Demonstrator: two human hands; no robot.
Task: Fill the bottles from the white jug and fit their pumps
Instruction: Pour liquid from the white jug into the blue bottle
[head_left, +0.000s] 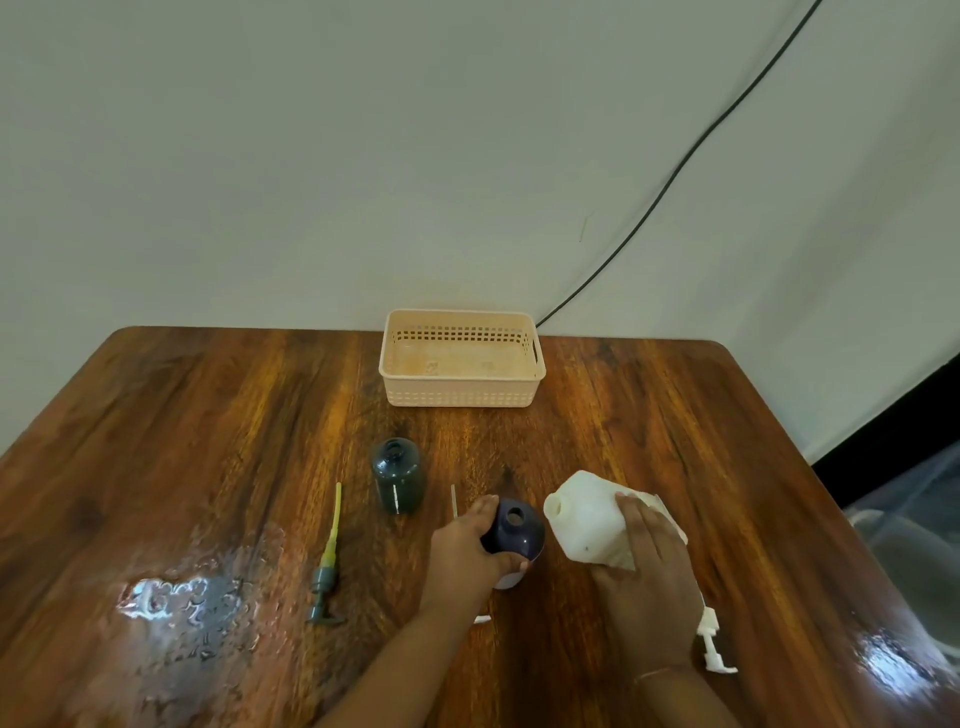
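My left hand grips a dark purple bottle that stands open-mouthed near the table's middle. My right hand holds the white jug, tilted with its spout pointing left, close to the purple bottle's mouth but apart from it. A dark green bottle stands upright and open to the left. A grey-green pump with a yellow tube lies on the table left of it. A white pump lies partly hidden behind my right wrist. A thin tube lies by my left fingers.
A peach plastic basket sits at the table's far edge. A wet patch spreads over the wooden table at the near left. A black cable runs down the wall behind.
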